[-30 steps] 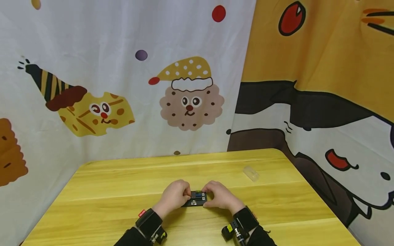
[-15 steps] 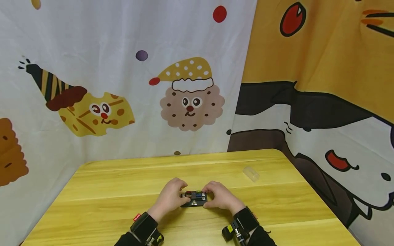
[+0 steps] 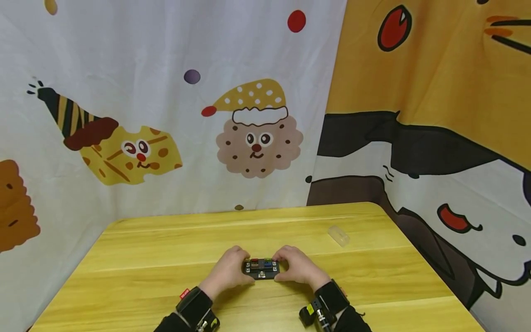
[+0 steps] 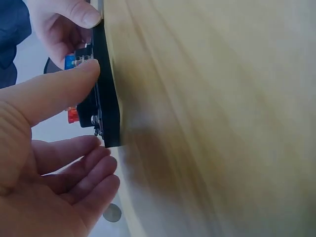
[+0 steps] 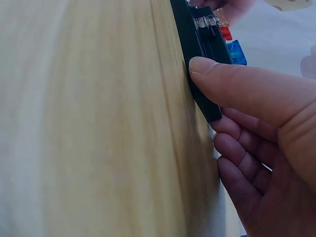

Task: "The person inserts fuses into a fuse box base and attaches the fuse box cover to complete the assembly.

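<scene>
A small black fuse block (image 3: pixel 261 275) lies on the table between the two hands, with red, blue and other coloured blade fuses and metal screw terminals on top. My left hand (image 3: pixel 229 269) grips its left end, thumb along the near side and fingers at the end and far side. At the opposite end, my right hand (image 3: pixel 299 266) holds it between thumb and fingers. In the left wrist view a red fuse (image 4: pixel 73 115) stands close to the left thumb. The right wrist view shows a blue fuse (image 5: pixel 237 52) just beyond the right thumb.
A clear plastic cover (image 3: pixel 338 235) rests on the wooden table (image 3: pixel 174 240), back and to the right of the hands. Behind the table hangs a printed cartoon curtain (image 3: pixel 157 55). Both wrists wear black straps with cameras.
My left hand, earlier with its fingertips over the left part of the fuse block, has drawn back to the left and now grips that end. The right hand stays in place.
</scene>
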The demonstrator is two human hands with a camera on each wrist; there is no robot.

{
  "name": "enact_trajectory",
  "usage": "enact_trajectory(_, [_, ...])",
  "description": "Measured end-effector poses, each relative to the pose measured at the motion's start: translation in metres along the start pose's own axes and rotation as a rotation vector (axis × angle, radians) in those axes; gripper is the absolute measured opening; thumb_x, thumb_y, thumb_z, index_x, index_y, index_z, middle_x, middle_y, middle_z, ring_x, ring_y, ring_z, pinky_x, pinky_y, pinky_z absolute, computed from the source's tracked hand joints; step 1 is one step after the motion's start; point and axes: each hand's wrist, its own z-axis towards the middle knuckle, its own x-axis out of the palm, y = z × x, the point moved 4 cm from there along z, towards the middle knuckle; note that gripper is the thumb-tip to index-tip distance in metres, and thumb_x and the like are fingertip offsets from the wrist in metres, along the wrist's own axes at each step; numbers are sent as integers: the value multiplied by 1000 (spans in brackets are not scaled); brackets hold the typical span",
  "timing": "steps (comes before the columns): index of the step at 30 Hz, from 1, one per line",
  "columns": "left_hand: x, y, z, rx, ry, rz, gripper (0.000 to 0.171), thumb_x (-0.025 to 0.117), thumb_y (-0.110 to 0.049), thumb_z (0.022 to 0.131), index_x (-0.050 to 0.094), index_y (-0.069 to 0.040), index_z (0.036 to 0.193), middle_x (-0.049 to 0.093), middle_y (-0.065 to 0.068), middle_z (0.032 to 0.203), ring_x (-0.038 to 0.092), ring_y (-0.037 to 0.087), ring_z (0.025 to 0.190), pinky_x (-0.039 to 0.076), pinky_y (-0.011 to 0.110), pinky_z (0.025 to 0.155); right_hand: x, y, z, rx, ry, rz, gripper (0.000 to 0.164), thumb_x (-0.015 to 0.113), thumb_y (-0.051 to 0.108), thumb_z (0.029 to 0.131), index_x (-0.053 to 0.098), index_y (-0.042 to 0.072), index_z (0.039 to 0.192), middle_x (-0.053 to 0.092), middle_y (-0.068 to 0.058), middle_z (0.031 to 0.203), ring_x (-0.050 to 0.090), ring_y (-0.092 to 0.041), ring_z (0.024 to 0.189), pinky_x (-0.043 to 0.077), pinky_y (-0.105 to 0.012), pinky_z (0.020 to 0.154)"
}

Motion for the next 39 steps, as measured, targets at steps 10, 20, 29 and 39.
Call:
enact_trajectory(10, [-1,2,1,-7,10,51,45,92,-22,61,68,0,92,56,3,85,52,17,77,48,38,76,1,-1,1,-1,-5,-11,43,87,25,74,68,14,110,61,3,107,57,-17,100,46,-40,92])
enact_trajectory(20, [-2,2,3,-34,16,25,41,93,-20,61,70,0,89,60,4,85,54,18,77,49,39,76,0,0,1,14,-2,-17,43,87,26,74,68,14,111,60,3,107,56,-17,100,45,-41,93])
enact_trajectory(29, [-1,4,5,-39,14,2,41,94,-20,59,71,0,87,62,4,84,55,18,77,48,39,76,-1,6,-2,15,6,-24,48,88,25,73,67,10,114,58,1,108,54,-21,103,44,-43,94])
enact_trajectory(39, [1,4,4,-49,30,-3,43,94,-20,62,72,1,92,64,6,89,59,22,82,50,42,80,-7,1,-10,24,20,33,68,88,26,74,59,5,132,56,-6,119,54,-29,111,44,-50,97])
